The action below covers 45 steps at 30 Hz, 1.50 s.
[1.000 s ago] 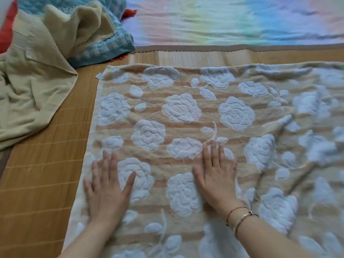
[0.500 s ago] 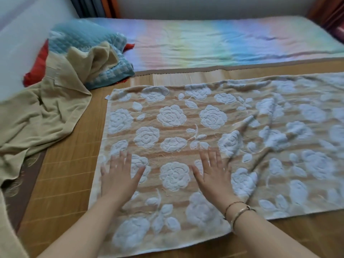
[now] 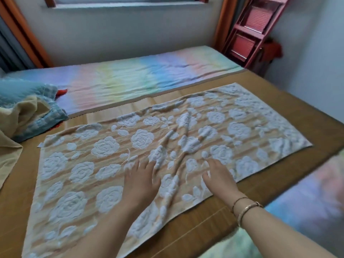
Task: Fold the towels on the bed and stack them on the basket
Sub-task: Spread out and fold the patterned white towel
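- Nearest the camera, two bare forearms reach forward over the near edge of a woven bamboo mat (image 3: 204, 229) that covers the bed.
- The right wrist wears two thin bracelets (image 3: 245, 208).
- The left hand (image 3: 140, 180) lies palm down with its fingers spread, pressed flat on the rose-patterned towel (image 3: 104, 146); it grips nothing.
- The right hand (image 3: 219, 175) is likewise flat and unclenched on the same towel, near its front edge, with the fingers pointing away from the person.
- The two hands sit side by side around the towel's middle, with a bunch of raised creases (image 3: 175, 157) running between and just beyond them.
- The towel is spread out in one layer on the mat, tan with white roses, its long side running left to right and its right end angled farther away.
- To the left, a beige cloth (image 3: 11, 144) lies crumpled on the mat, close to the towel's left corner but apart from it.
- Behind the beige cloth is a blue quilted pillow (image 3: 28, 94), partly covered by it.
- Beyond the mat lies a pastel rainbow sheet (image 3: 130, 79); the same colours show at the near right corner.
- Farthest back are the wall, a window sill and a pink shelf unit (image 3: 249, 32) at the right.
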Available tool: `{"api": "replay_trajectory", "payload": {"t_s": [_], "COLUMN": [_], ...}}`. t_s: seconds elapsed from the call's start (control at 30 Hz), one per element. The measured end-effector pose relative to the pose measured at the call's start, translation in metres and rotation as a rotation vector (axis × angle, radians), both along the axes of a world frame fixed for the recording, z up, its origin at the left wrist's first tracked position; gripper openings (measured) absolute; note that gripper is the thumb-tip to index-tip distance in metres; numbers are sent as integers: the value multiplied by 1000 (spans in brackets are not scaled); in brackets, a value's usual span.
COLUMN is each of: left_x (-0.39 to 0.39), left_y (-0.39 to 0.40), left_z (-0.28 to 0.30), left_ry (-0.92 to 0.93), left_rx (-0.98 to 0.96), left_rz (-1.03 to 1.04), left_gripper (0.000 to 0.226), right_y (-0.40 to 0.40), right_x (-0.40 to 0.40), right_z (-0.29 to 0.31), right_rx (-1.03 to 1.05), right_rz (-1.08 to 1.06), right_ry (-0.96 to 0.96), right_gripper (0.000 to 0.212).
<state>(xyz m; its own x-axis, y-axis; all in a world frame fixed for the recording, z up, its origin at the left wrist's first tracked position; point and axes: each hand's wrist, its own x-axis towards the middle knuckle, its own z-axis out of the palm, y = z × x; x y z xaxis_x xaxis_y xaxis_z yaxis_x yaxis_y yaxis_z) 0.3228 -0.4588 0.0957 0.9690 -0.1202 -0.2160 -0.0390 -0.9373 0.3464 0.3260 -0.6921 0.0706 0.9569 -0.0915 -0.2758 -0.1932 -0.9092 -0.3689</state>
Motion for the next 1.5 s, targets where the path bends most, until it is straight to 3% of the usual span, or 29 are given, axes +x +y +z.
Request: {"api": "replay_trajectory", "payload": {"t_s": [0.3,0.43,0.57,0.77,1.0,1.13,1.37,1.5], "left_x": [85,161,241,322,386,409,443,454], "left_y": [-156,-283,-434,-567,-658,-711,-764,-771], "left_z": [13,-22,-70,-117,-170,-191,-206,-207], "left_ry": [-18,-30,-9,-10,46,-31,-41,-20], "left_rx": [126,222,188,191,154,158,284,306], "left_rz": [-94,-161,-234,-330,-358,-452,-415,-403], "left_gripper": [56,56,57,57,60,61,49,36], "right_y": [-186,-292,-422,-533,-595,-597,-599,-601], "right_x": [80,141,195,259,281,280,279,282], "right_z": [-7,-35,-78,-146,-213,-231,-240,-239], "right_rx": [122,146,52,-92,-184,-213,-184,-19], "right_rz": [-175,-99,-100,-222,-248,-244,-249,-328], "right_ry": [4,-5,-41,-126,-226,-304,-352,-473], "right_gripper": [53,53,47,49,62,68,66,51]}}
